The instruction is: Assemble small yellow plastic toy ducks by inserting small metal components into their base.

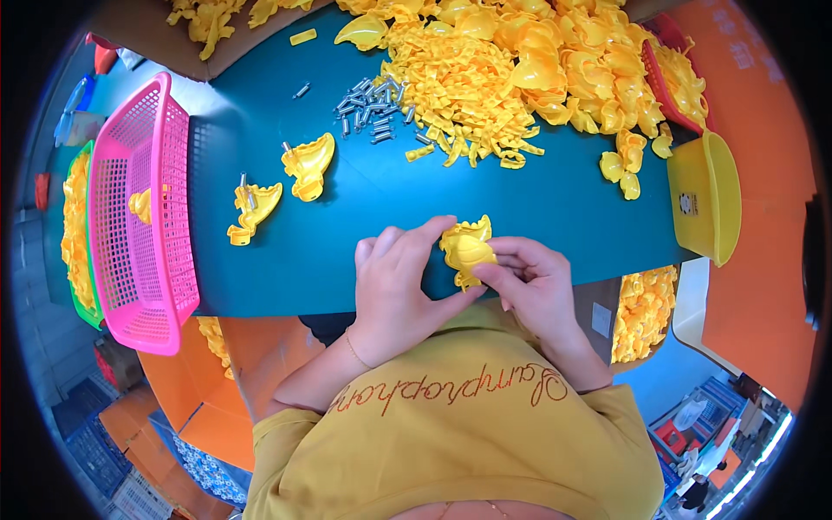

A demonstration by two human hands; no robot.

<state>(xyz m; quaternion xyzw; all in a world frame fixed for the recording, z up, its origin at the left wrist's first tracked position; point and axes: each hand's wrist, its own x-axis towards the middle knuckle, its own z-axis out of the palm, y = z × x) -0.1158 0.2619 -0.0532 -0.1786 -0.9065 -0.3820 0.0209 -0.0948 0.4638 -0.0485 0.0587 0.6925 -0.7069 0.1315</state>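
Observation:
Close to my body, over the near edge of the green table [390,208], both hands grip one yellow molded plastic piece [471,249] with a rounded bulge and jagged edges. My left hand [394,282] curls around its left side, index finger at the top and thumb below. From the right, my right hand [535,279] pinches it between thumb and fingers. To the left of my hands lie two yellow shell pieces, an upper one [312,167] and a lower one [258,213], each with a small metal spring or pin on it.
Small metal cylinders [371,109] lie beside a heap of small yellow clips [459,78]. Yellow shells [598,74] pile up at the far right, near a red basket [656,78] and a yellow bin [724,204]. A pink basket [178,251] stands at the left edge.

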